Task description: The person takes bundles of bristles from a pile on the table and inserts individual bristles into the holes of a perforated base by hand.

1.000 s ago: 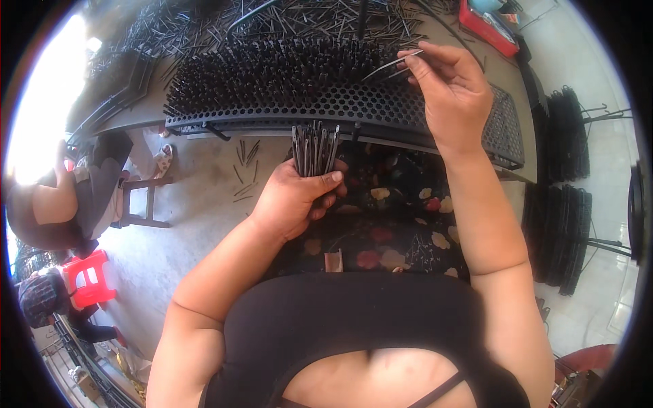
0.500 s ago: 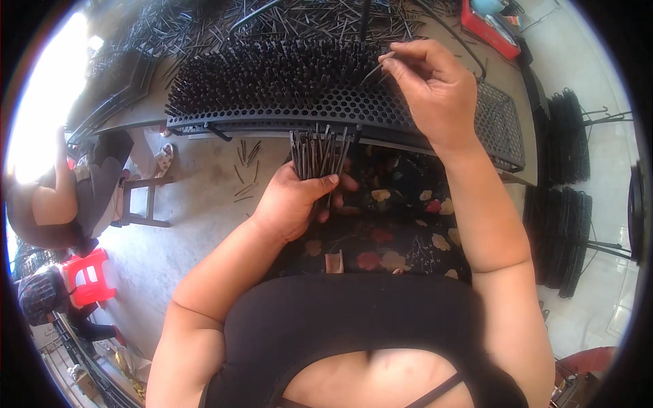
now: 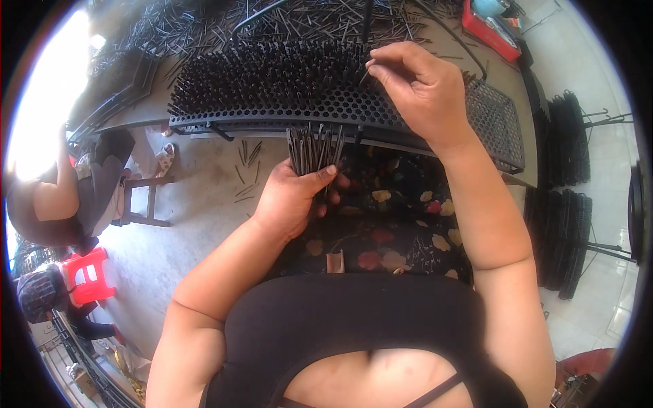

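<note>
A bundle of thin dark metal rods [image 3: 315,151] stands upright in my left hand [image 3: 294,194], the thumb pressed across its front. Just in front of it runs a long black perforated rack [image 3: 340,109]. Rods [image 3: 265,75] fill the holes across the rack's left and middle part, packed close together. Over the rack, right of the filled part, my right hand [image 3: 427,95] pinches a single dark rod [image 3: 365,76] between thumb and fingertips. The rod points down toward the holes; whether its tip is inside one cannot be made out.
Loose rods [image 3: 183,27] lie heaped on the table behind the rack. A red tray [image 3: 490,30] sits at the far right. Stacked black racks [image 3: 564,231] stand on the right. At left are another person [image 3: 54,190], a red stool [image 3: 92,277] and rods scattered on the floor.
My right hand has moved left over the rack, and the rod in it has turned from slanted to steeper. My left hand with its bundle has shifted slightly left.
</note>
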Demonstrator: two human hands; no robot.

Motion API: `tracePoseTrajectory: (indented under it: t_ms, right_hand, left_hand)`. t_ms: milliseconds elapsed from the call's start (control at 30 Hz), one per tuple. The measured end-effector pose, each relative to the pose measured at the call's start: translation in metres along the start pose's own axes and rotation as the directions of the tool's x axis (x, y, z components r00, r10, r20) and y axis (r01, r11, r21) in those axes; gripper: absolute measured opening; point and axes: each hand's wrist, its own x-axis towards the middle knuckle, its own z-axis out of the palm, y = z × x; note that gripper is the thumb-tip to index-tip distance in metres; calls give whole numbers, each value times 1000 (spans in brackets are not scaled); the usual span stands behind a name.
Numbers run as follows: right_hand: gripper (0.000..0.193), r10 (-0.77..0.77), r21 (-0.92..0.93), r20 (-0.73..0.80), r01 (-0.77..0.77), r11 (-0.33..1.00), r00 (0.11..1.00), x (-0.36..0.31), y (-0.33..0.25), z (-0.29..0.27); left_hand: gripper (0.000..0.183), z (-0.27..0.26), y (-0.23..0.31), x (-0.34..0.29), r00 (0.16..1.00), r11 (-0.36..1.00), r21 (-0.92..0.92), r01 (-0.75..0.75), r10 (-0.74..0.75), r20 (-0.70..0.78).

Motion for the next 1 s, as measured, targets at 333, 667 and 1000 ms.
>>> tracePoseTrajectory:
  t_ms: [333,667,1000]
  right_hand:
    - [18,-157,-232,152,190,954,976,9,26,6]
    - [21,-251,-255,263,318,913,932,10,16,6]
    - [22,243,-22,214,-244,970,946,-8,-39,-5]
  left_hand:
    - [11,0,-1,1,1000,1000,26,2,-2,-1]
    - [11,2,-1,2,1000,1000,19,-12,12,4]
    - [10,4,1,-7,996,996,40,-85,85,7]
